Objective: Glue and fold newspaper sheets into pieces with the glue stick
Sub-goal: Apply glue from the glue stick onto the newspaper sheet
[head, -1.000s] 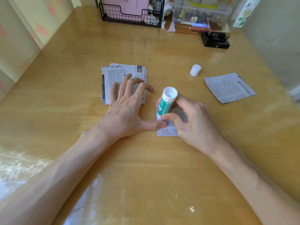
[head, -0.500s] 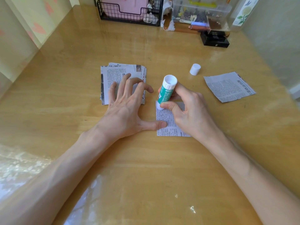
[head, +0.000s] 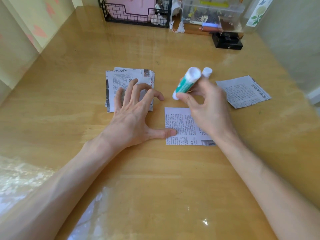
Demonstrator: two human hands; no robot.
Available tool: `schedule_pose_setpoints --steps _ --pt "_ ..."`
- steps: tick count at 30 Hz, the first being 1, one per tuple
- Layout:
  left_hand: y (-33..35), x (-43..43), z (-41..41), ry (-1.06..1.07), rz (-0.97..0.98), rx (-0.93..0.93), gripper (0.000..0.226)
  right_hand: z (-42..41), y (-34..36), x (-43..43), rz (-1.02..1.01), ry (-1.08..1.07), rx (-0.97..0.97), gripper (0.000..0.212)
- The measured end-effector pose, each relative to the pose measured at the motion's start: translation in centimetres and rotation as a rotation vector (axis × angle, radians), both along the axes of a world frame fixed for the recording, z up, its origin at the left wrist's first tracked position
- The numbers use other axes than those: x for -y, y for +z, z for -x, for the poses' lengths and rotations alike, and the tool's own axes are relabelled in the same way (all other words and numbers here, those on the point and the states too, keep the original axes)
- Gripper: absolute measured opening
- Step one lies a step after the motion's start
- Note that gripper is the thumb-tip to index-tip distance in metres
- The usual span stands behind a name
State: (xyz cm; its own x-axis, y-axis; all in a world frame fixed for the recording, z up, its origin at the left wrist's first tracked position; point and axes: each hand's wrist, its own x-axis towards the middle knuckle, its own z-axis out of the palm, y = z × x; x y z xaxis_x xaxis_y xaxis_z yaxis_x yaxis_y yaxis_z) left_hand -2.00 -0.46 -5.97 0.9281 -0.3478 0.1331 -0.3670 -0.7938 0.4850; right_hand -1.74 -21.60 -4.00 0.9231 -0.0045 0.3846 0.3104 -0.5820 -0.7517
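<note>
Gripping glue stick [head: 186, 84] clear of sheet [head: 181, 125]: right hand [head: 206, 108] | left hand [head: 131, 116] splayed, thumb pressing sheet

Open tabletop [head: 155, 179] in front; newspaper stack [head: 119, 78] left, cap [head: 207, 72] and loose sheet [head: 242, 91] right, wire basket [head: 136, 16] far.

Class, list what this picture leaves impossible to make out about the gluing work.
Head view:
Glue stick: motion-blurred; label unreadable.
Sheet being glued: right part hidden under the right hand.
Stack of sheets: partly covered by the left hand; count unclear.
Print: too small to read.
</note>
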Motion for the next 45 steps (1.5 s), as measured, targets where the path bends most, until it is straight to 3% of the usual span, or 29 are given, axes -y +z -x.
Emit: schedule_pose_setpoints --steps 5,12,23,31,37,45 --pt "0.0 -0.1 0.1 -0.022 0.004 0.003 0.091 1.2 1.5 1.0 -0.246 0.021 0.004 0.018" --pt "-0.1 -0.2 0.2 -0.040 0.029 0.021 0.080 3.7 1.4 1.7 -0.281 0.109 -0.136 0.016" --pt "0.1 -0.1 0.5 -0.067 0.067 0.053 0.074 4.9 0.2 0.9 -0.065 0.232 -0.129 0.023" --pt "-0.1 -0.3 0.6 -0.072 0.066 0.107 0.052 5.3 0.0 0.6 0.097 0.229 -0.079 0.019" --pt "0.2 -0.6 0.5 -0.085 0.020 0.047 0.060 5.1 0.0 0.5 0.118 0.215 -0.044 0.019" --pt "0.5 -0.5 0.5 -0.070 0.011 -0.009 0.053 4.9 -0.3 0.5 0.136 0.215 -0.011 0.020"
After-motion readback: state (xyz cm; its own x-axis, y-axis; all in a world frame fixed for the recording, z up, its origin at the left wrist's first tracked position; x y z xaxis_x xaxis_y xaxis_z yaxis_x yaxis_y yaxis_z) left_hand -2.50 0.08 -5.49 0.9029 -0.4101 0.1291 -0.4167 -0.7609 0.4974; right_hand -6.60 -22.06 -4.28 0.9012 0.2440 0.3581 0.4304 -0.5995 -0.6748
